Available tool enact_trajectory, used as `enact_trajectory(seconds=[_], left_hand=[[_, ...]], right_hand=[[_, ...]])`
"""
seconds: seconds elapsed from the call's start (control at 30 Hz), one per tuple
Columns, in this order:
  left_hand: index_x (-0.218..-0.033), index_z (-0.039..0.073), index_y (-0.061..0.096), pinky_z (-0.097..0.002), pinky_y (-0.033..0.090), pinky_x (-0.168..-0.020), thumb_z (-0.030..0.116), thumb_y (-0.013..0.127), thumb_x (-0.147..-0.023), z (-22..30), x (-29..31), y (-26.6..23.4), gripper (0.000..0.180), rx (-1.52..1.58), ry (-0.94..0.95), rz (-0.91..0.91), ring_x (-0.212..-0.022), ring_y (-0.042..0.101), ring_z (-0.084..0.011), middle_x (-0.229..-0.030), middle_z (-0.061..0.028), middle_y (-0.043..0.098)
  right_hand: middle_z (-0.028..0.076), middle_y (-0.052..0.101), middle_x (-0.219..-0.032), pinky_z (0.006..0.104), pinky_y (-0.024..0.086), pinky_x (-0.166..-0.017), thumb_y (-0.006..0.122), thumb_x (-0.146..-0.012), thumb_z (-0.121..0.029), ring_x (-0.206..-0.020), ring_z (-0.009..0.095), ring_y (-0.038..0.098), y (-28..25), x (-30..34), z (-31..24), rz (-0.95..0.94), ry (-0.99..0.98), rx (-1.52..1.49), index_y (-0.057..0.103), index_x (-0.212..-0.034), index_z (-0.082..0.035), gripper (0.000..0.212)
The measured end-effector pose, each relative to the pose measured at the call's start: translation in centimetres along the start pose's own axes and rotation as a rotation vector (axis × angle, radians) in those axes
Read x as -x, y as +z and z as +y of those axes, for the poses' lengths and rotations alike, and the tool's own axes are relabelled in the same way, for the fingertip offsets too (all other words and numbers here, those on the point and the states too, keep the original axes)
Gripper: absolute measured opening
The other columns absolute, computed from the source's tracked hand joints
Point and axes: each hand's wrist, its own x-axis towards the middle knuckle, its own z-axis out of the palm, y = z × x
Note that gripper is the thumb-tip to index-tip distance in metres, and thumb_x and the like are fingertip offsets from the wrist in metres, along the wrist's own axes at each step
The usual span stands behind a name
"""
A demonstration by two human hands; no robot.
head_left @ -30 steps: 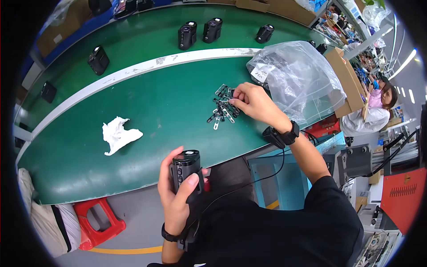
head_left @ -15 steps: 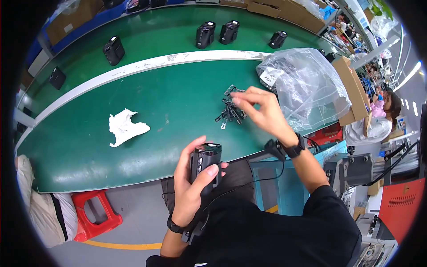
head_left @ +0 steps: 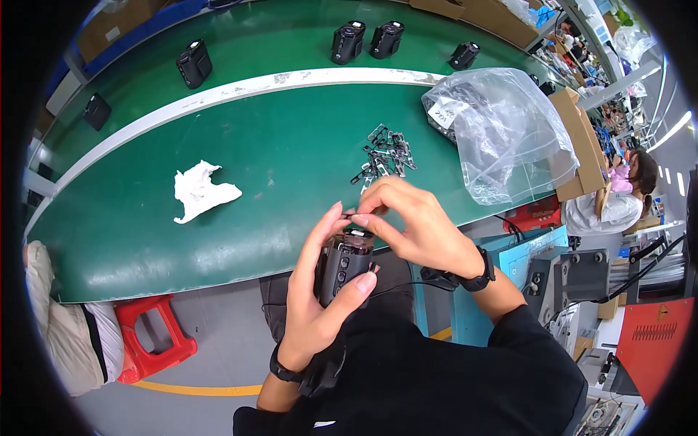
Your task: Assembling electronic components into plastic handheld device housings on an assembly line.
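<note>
Left hand (head_left: 316, 291) wraps around a small black device (head_left: 346, 263), fingers closed on its body, thumb on one side, fingertips on the other; device is upright, held in front of the torso, below the near edge of the green table (head_left: 218, 218), not touching it. Device has a few small round buttons on the side facing the camera.

Right hand (head_left: 414, 225) is above the device's top end, thumb and index finger pinched together at the top edge, closed on something small; the piece itself is too small to make out. Other right fingers are curled. Both hands meet at the device top, fingertips touching or nearly so. Black watch (head_left: 476, 272) on the right wrist, black band (head_left: 283, 372) on the left wrist.

On the table, just beyond the hands: pile of small dark metal clips (head_left: 384, 154), loose, scattered. To its right, a clear plastic bag (head_left: 502, 131), crumpled, with dark parts and a white label inside. Left of the hands, well apart: crumpled white cloth (head_left: 200, 190).

White stripe (head_left: 240, 89) runs across the table; beyond it several more black devices (head_left: 347, 41) stand spaced apart. Cardboard boxes (head_left: 582, 138) beside the bag. Red stool (head_left: 153, 338) on the floor, lower left. Another person (head_left: 618, 196) sits at far right.
</note>
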Motion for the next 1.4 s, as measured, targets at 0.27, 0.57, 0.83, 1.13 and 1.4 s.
enact_trajectory(seconds=[0.27, 0.57, 0.83, 1.13, 1.4], left_hand=[[-0.127, 0.001, 0.05, -0.0283, 0.049, -0.079, 0.02, 0.051, -0.097, -0.6, -1.8, -1.5, 0.035, 0.041, 0.039, 0.256, -0.101, 0.058, -0.0161, -0.116, -0.0121, 0.056], [-0.117, 0.001, 0.057, -0.0319, 0.046, -0.083, 0.021, 0.053, -0.098, -0.6, -2.5, -1.0, 0.028, -0.33, 0.214, 0.466, -0.092, 0.057, -0.0186, -0.098, -0.0103, 0.059], [-0.114, 0.003, 0.059, -0.0342, 0.046, -0.083, 0.023, 0.057, -0.097, -1.8, -2.0, -1.5, 0.026, -0.562, 0.198, 0.44, -0.092, 0.058, -0.023, -0.105, -0.015, 0.059], [-0.123, 0.003, 0.053, -0.0328, 0.045, -0.087, 0.023, 0.055, -0.1, -1.6, -1.5, -1.4, 0.031, -0.196, 0.19, 0.494, -0.098, 0.056, -0.019, -0.112, -0.0107, 0.056], [-0.133, -0.001, 0.042, -0.0317, 0.041, -0.097, 0.022, 0.053, -0.102, -3.0, 0.7, -1.0, 0.04, -0.425, 0.411, 0.62, -0.109, 0.049, -0.0178, -0.124, -0.0119, 0.049]], right_hand=[[0.008, 0.067, -0.081, 0.0251, 0.051, -0.061, 0.066, -0.094, -0.005, -0.069, 0.013, 0.065, -0.3, 0.7, -2.8, -0.058, 0.571, -0.944, 0.062, -0.094, 0.002, 0.008], [0.006, 0.067, -0.079, 0.0221, 0.05, -0.06, 0.066, -0.094, -0.005, -0.068, 0.008, 0.062, 2.1, 0.1, -3.9, -0.156, 0.516, -0.893, 0.062, -0.094, 0.0, 0.006], [0.004, 0.065, -0.082, 0.0221, 0.049, -0.059, 0.067, -0.094, -0.007, -0.07, 0.006, 0.06, 2.2, 0.4, -3.2, -0.19, 0.483, -0.739, 0.061, -0.093, 0.001, 0.01], [0.011, 0.059, -0.118, 0.0296, 0.049, -0.087, 0.051, -0.104, -0.025, -0.101, 0.015, 0.06, 6.4, 2.6, -4.8, -0.02, 0.635, -0.831, 0.039, -0.139, -0.001, 0.044], [0.015, 0.04, -0.143, 0.0325, 0.036, -0.108, 0.049, -0.103, -0.024, -0.131, 0.018, 0.041, 12.2, 4.1, -6.0, 0.27, 0.393, -0.989, 0.031, -0.148, -0.002, 0.054]])
